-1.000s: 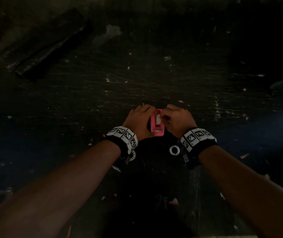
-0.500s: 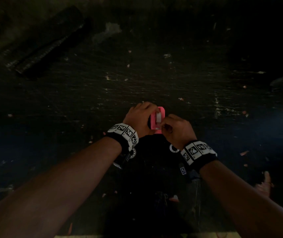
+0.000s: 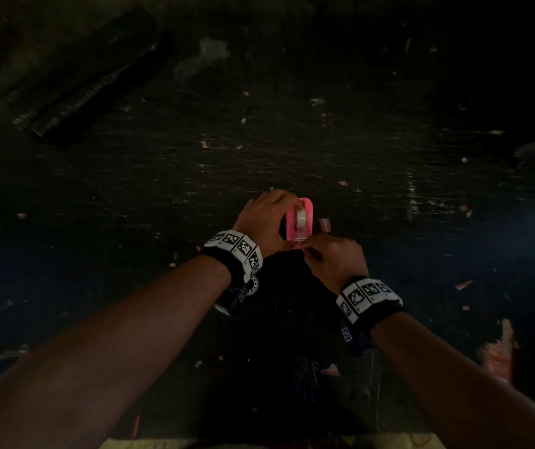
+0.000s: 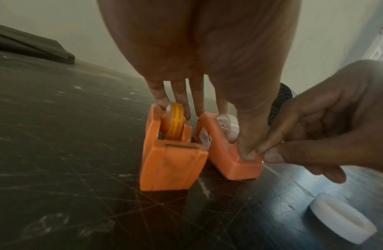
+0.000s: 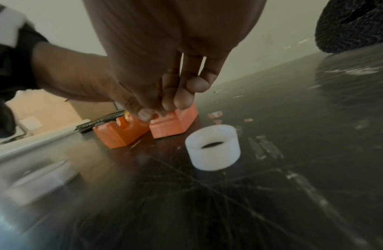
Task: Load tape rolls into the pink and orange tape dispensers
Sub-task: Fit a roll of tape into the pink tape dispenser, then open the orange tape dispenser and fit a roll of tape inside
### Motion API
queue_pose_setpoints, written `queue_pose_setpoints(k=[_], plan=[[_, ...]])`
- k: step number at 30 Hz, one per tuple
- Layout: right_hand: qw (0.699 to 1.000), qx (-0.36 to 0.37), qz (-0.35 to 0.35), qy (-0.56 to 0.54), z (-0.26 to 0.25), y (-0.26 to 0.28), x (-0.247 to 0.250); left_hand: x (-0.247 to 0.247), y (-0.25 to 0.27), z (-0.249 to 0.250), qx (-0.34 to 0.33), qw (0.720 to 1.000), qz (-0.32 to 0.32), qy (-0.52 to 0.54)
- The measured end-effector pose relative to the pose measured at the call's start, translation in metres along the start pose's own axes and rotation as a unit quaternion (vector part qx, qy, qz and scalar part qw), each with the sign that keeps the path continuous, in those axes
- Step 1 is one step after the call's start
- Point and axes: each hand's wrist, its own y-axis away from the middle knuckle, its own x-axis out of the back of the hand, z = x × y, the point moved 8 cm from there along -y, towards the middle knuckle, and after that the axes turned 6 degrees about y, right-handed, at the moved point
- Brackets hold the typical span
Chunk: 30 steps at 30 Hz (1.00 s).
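Note:
The pink dispenser [image 3: 292, 222] stands on the dark table with a white tape roll [image 3: 301, 218] seated in it. My left hand [image 3: 267, 218] holds it from the left; in the left wrist view the thumb [image 4: 247, 143] presses its near cutter end and the fingers reach over its far end. My right hand [image 3: 311, 251] pinches at that near end with thumb and forefinger [image 4: 269, 154], seemingly on the clear tape's end. The orange dispenser [image 4: 171, 162] stands beside it on the left with a yellow roll [image 4: 175, 123] inside; the head view hides it.
A loose white ring-shaped roll [image 5: 213, 149] lies on the table just right of and nearer than the dispensers. A long black object [image 3: 91, 82] lies at the far left, a dark fuzzy thing [image 5: 353, 25] at the far right. Small paper scraps [image 3: 324, 223] dot the tabletop.
My right hand has drawn back toward me from the top of the pink dispenser to its near end, uncovering the white roll. The left hand has stayed on the dispenser.

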Motion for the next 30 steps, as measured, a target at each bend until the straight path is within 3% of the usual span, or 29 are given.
queue_pose_setpoints(k=[4, 10, 24, 30], plan=[[1.000, -0.004, -0.019, 0.009, -0.001, 0.008, -0.004, -0.001, 0.000, 0.000, 0.002, 1.000, -0.009, -0.007], [0.990, -0.124, 0.001, -0.072, 0.024, 0.003, -0.002, -0.003, -0.001, -0.001, 0.002, 1.000, -0.012, -0.004], [0.999, -0.034, -0.038, 0.020, 0.006, -0.019, 0.000, 0.001, -0.001, -0.001, -0.013, 0.999, -0.007, -0.039], [0.998, -0.030, -0.048, 0.014, 0.006, -0.020, 0.000, 0.031, 0.018, -0.046, 0.034, 0.999, -0.006, -0.005]])
